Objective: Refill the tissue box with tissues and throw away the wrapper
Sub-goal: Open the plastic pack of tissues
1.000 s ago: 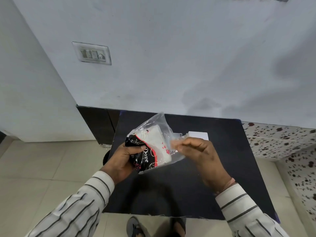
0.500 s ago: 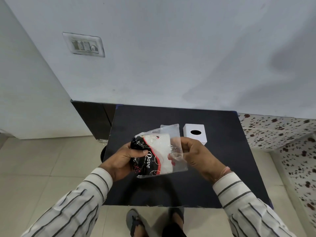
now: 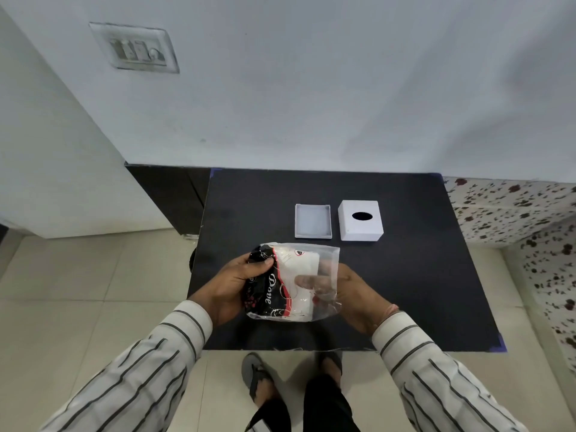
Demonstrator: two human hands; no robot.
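I hold a tissue pack [image 3: 288, 280] in a clear plastic wrapper with a black, red and white print, just above the near part of the black table [image 3: 411, 285]. My left hand [image 3: 237, 285] grips its printed left end. My right hand [image 3: 346, 291] has its fingers inside the wrapper's open clear right end, against the white tissues. Farther back on the table stand the white tissue box cover [image 3: 361, 220] with a dark oval slot on top and, to its left, the shallow white box base [image 3: 312, 221], lying open side up.
The table stands against a white wall with a switch plate [image 3: 135, 49] at upper left. A dark cabinet [image 3: 168, 198] sits left of the table. Tiled floor lies on both sides; my sandalled feet [image 3: 258, 378] stand at the table's near edge.
The pack has come down and level, closer to the table. My right hand has slid its fingers into the wrapper's open end. The view tilted down, showing the box cover and base.
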